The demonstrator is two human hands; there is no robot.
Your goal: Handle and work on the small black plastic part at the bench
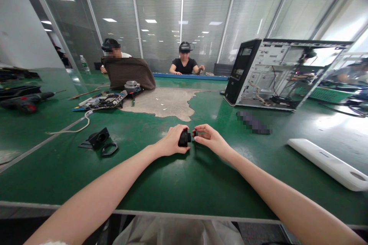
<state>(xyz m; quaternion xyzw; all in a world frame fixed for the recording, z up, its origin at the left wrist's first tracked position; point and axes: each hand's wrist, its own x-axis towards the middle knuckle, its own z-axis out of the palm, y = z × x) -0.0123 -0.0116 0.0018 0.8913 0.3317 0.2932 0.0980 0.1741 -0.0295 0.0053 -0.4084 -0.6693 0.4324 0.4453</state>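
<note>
My left hand [171, 140] is wrapped round a small black camera-like part [184, 138] just above the green table [178, 180]. My right hand [208, 136] pinches a smaller black piece [194, 133] at the part's right end, so the two pieces meet between my hands. Both forearms reach in from the near edge. To the left lie a black housing piece [98, 138] and a black ring-shaped frame [109, 148].
An open computer case [276, 72] stands at the right rear. A white curved panel [327, 162] lies near right. A circuit board with parts [102, 100] and a white cable [77, 124] lie at the left. Two people sit across the table.
</note>
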